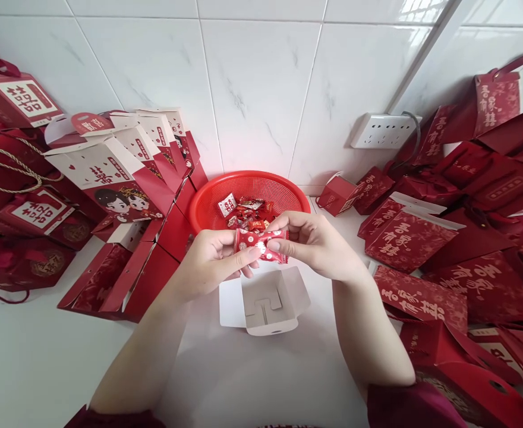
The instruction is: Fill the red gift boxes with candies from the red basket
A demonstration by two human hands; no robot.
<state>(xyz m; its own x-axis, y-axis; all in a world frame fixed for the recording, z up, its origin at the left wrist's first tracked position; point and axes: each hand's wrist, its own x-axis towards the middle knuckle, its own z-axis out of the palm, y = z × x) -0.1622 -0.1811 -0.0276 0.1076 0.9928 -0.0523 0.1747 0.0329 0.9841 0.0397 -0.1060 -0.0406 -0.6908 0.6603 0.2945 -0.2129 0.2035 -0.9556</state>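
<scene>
Between my two hands is a red candy packet (264,245) with white round patterns, held flat above an opened box. My left hand (214,258) pinches its left end, thumb on top. My right hand (312,244) grips the right end with thumb and fingers. Below them the white box (268,303) stands with its flaps spread and its inside showing; nothing is seen in it. Just behind my hands, a red plastic basket (205,193) holds wrapped candies (250,208), partly hidden by my fingers.
Red and white gift boxes (114,172) stand at the left, beside red bags with cord handles. Many red gift boxes (395,235) crowd the right side. A white power strip (384,132) is on the tiled wall, and a small red box (338,195) sits right of the basket.
</scene>
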